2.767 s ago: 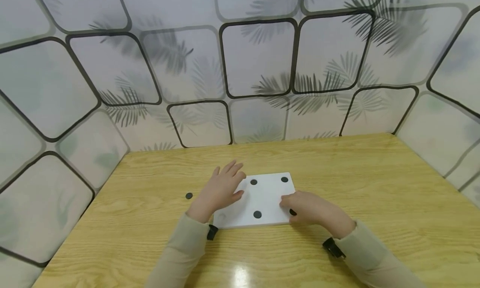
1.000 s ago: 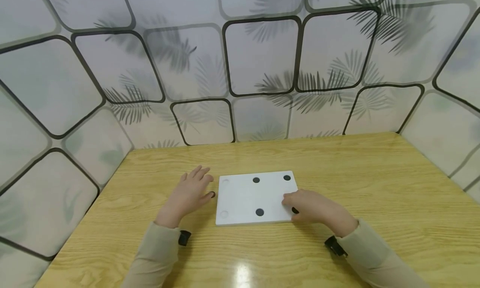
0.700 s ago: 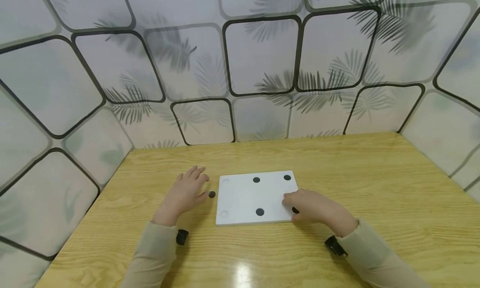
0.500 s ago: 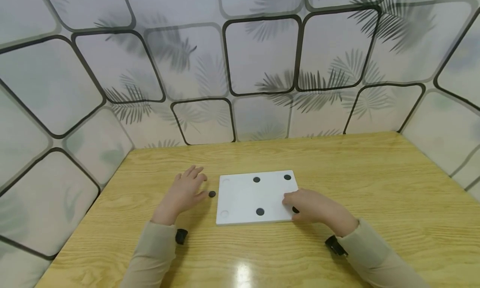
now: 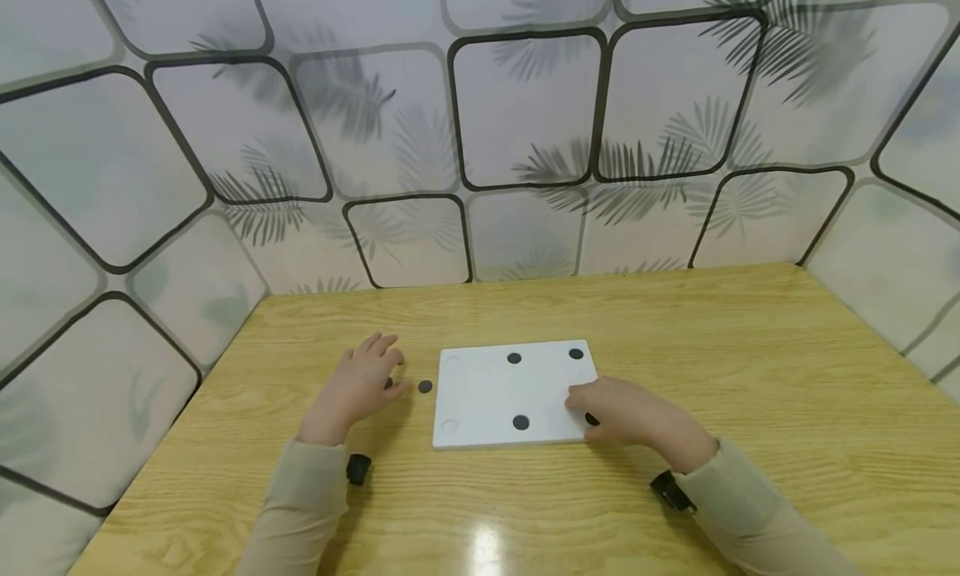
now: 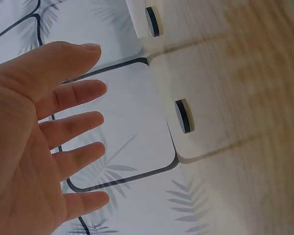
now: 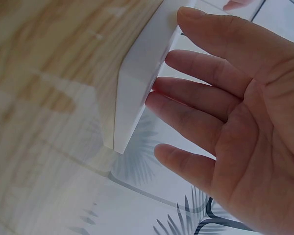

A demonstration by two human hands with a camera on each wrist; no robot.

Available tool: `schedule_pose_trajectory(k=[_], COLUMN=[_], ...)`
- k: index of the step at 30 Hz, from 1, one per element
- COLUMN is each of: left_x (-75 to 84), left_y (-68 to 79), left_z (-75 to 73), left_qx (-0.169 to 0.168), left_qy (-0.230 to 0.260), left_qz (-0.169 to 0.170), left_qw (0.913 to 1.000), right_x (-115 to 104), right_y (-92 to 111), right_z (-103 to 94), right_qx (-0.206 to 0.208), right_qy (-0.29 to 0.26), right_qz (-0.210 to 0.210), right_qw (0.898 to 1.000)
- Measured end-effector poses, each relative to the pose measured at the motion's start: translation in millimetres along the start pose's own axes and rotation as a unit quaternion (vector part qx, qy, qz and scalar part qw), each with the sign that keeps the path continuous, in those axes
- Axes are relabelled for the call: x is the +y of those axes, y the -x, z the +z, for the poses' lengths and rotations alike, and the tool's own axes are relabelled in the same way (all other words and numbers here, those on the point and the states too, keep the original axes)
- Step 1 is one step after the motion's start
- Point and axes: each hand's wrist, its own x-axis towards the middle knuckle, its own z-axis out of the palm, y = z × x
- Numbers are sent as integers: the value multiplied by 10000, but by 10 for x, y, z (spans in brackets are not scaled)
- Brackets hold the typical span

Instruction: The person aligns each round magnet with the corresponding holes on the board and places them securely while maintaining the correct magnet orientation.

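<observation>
A white rectangular board [image 5: 480, 397] lies flat on the table, bearing several black round discs, such as one [image 5: 521, 423] near its front edge. Two shallow round recesses, one of them this bare recess [image 5: 448, 427], show at its left end. My right hand [image 5: 626, 413] rests on the board's right end, fingertips touching the top and partly covering a disc [image 5: 592, 418]. Left of the board, my left hand [image 5: 356, 390] hovers with spread fingers, holding nothing. A loose black disc [image 5: 425, 387] lies between it and the board; another loose disc [image 6: 183, 116] is partly hidden behind that hand in the head view.
The wood-grain table [image 5: 697, 334] meets patterned panels [image 5: 517, 234] at the back and both sides. Dark wrist cameras [image 5: 358, 468] sit under both sleeves. A bright light reflection falls on the table's near part.
My left hand has drawn back leftward from over the board's left end. The loose disc beside the board has come into view, and both left recesses show. My right hand stays put.
</observation>
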Motion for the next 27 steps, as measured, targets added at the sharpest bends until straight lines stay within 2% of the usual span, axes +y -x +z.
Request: schedule_pose_trajectory(k=[9,20,27], left_x=[-29,-69,-91], left_y=[2,-3,7], left_z=[11,33,33], left_qx=[-236,-507,-597], left_qy=[71,62,120], left_qz=[-168,-570,-643], left_qw=[9996,9971,9961], right_x=[13,-1,5], right_y=[2,2,3], right_z=[3,-10,-4], right_qx=[28,-10,-8], right_qy=[-121,-105,-78], right_qz=[-39,14,44], right_qw=[9999,9999,10000])
